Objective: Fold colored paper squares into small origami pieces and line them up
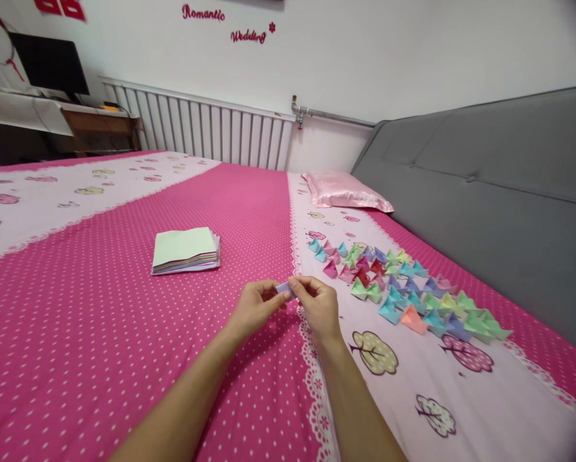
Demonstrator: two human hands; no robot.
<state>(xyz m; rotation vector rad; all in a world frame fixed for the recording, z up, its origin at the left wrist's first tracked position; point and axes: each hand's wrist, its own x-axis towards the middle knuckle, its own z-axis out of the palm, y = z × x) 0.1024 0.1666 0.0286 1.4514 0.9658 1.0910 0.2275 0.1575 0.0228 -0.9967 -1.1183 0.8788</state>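
A small folded piece of lavender paper [284, 289] is pinched between my two hands above the bed. My left hand [255, 304] grips its left end between thumb and fingers. At its right end, my right hand [319, 303] closes on it the same way, and the fingers cover much of the paper. Several rows of folded paper boats [411, 319] in many colours stand on the bedspread to the right of my hands. Farther off to the left lies a stack of square coloured paper [184, 249], with a pale green sheet on top.
The bed has a pink dotted bedspread [124, 346]. A pink satin pillow [345, 191] rests near the grey headboard [490, 154]. Behind the bed stand a white radiator [201, 125] and, at far left, a desk [97, 126] with a black monitor [51, 64].
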